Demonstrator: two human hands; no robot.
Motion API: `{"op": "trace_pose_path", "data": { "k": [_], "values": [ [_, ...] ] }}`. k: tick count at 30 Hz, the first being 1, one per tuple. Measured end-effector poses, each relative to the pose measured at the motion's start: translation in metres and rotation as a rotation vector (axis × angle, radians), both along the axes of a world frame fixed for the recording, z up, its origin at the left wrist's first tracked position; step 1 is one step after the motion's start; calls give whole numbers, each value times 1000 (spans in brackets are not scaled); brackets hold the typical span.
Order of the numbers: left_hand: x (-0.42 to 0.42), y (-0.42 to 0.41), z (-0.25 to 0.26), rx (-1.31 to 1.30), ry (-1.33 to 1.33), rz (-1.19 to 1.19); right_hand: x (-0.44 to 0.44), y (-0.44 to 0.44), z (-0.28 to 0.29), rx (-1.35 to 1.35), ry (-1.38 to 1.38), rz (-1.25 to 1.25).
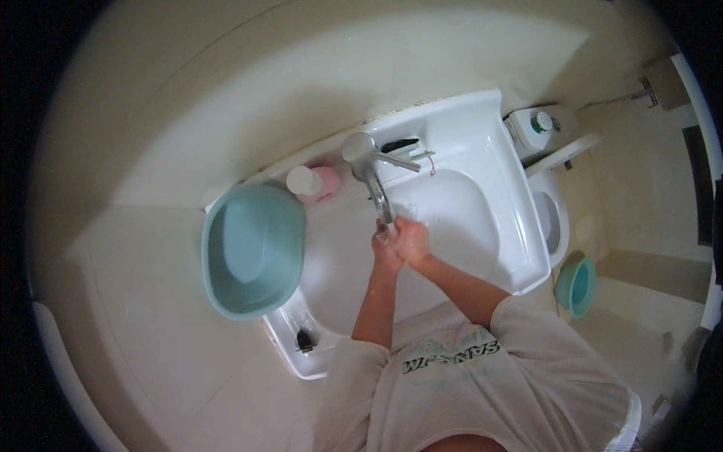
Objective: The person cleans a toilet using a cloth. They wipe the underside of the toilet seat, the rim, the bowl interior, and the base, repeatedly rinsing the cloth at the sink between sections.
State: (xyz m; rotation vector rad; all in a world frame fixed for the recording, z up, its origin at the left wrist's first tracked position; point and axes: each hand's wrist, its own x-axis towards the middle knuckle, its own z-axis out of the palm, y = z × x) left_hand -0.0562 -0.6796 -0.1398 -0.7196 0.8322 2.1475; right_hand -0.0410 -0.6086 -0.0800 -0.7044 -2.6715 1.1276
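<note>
My left hand (pixel 386 250) and my right hand (pixel 413 242) are close together, touching, just under the spout of a chrome basin tap (pixel 377 195). Clear water seems to run over the fingers of my left hand. The right hand's back faces up, and its fingers are mostly hidden against the left. Nothing solid shows between them, though the palms are out of sight. Both hands are above the bowl of a white ceramic washbasin (pixel 469 226). The tap's lever points to the right.
A teal plastic tub (pixel 254 254) covers the washbasin's left side, beside a pink bottle (pixel 325 183) with a white cap. A slim black object (pixel 400 145) lies behind the tap. Another small black object (pixel 305 340) sits at the front left corner. Rightward are a toilet (pixel 551 220) and teal bucket (pixel 577 288).
</note>
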Motion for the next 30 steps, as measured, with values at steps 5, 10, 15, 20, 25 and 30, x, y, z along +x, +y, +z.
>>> {"op": "trace_pose_path", "data": {
  "k": [5, 10, 15, 20, 25, 30],
  "values": [
    [-9, 41, 65, -721, 606, -298, -4, 66, -81, -981, -99, -509],
    [-21, 3, 56, -956, 851, -473, 7, 35, 12, -2182, -139, -467],
    [-14, -17, 13, -536, 395, -32, 16, 33, -48, -1144, -176, -356],
    [-22, -38, -10, 89, -167, -49, 3, -3, 22, -247, -44, 306],
    [-1, 1, -6, 275, -96, -47, -4, 15, 36, -9, -235, 288],
    [-6, 15, 18, 141, 47, -122, -5, 33, 18, -143, -72, -1]
  ]
}}
